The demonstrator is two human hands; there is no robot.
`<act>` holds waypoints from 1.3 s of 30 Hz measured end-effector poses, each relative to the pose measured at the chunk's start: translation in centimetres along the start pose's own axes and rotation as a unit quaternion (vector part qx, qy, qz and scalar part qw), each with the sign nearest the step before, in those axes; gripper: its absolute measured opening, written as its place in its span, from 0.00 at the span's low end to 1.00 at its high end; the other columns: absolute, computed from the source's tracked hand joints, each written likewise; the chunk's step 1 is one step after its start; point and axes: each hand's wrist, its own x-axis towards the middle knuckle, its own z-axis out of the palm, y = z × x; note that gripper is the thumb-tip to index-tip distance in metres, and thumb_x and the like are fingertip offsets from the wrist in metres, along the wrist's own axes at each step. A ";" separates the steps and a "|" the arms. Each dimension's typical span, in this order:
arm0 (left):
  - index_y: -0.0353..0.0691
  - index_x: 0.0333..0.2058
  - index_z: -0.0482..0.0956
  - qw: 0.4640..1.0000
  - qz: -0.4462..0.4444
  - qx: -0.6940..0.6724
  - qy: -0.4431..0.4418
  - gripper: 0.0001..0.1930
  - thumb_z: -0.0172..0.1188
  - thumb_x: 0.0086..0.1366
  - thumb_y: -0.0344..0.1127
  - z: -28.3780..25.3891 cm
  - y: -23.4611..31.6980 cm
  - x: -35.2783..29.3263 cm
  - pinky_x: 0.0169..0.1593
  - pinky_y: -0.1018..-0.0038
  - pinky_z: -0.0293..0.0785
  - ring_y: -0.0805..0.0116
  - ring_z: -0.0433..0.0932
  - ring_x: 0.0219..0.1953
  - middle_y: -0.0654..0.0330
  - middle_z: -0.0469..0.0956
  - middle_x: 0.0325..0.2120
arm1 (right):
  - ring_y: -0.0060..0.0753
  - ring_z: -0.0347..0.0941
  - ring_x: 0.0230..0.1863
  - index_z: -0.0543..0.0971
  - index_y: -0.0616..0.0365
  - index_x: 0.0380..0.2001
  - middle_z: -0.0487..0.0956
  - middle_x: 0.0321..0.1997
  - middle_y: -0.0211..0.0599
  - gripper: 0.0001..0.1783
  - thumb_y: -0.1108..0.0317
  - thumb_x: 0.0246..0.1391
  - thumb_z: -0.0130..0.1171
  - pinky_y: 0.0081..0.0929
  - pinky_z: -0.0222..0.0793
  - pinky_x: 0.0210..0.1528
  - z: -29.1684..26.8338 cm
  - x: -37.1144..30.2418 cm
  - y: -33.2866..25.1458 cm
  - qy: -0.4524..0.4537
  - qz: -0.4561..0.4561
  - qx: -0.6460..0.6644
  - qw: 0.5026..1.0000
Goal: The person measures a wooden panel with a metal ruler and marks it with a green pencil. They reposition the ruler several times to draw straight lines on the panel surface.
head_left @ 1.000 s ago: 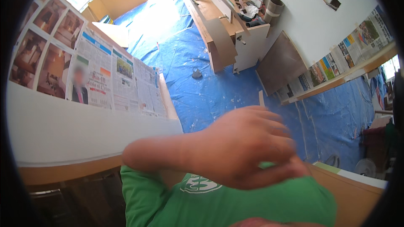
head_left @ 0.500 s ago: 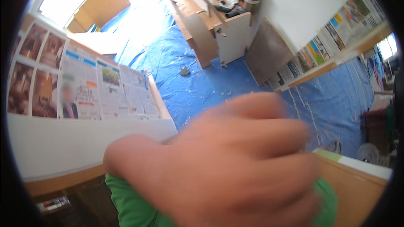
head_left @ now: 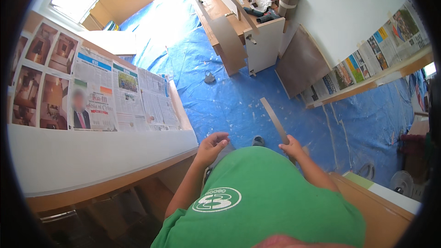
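A thin, flat, pale brown strip slants up and away from my right hand, whose fingers are closed around its near end. The strip's far end is free above the blue sheet. My left hand is loosely curved, thumb and fingers apart, and I see nothing in it. It is in front of my green shirt, close to the white countertop on my left, without touching the strip.
Newspaper sheets cover the left panel and the low right wall. A wooden workbench with tools, a cordless drill and boards stands ahead. A brown panel leans against the wall. Blue plastic sheeting covers the floor.
A large blurred hand close to the camera has gone from the lower middle. Both hands now show lower down at my front, with the strip in the right one.
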 end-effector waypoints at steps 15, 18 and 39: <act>0.36 0.39 0.81 0.995 -0.016 -0.092 0.037 0.17 0.57 0.77 0.46 -10.9 -0.5 11.5 0.51 0.71 0.75 0.71 0.81 0.43 0.59 0.84 0.37 | 0.23 0.77 0.29 0.75 0.56 0.61 0.81 0.36 0.32 0.27 0.62 0.60 0.68 0.25 0.76 0.33 11.4 6.3 -30.9 -0.056 -0.136 -0.004 0.989; 0.35 0.43 0.81 0.993 -0.010 -0.118 -0.002 0.17 0.57 0.77 0.46 -14.3 1.1 16.0 0.51 0.70 0.76 0.70 0.82 0.44 0.58 0.85 0.40 | 0.24 0.78 0.32 0.75 0.54 0.62 0.81 0.35 0.33 0.29 0.61 0.60 0.69 0.28 0.76 0.37 14.0 7.1 -35.7 -0.061 -0.134 -0.031 0.989; 0.42 0.39 0.80 0.921 0.056 -0.300 0.244 0.08 0.58 0.75 0.38 -37.2 9.9 31.9 0.43 0.69 0.74 0.71 0.82 0.37 0.63 0.84 0.33 | 0.47 0.83 0.46 0.80 0.47 0.57 0.86 0.44 0.45 0.37 0.46 0.44 0.78 0.39 0.76 0.50 12.5 18.1 -39.2 -0.059 -0.116 -0.222 0.966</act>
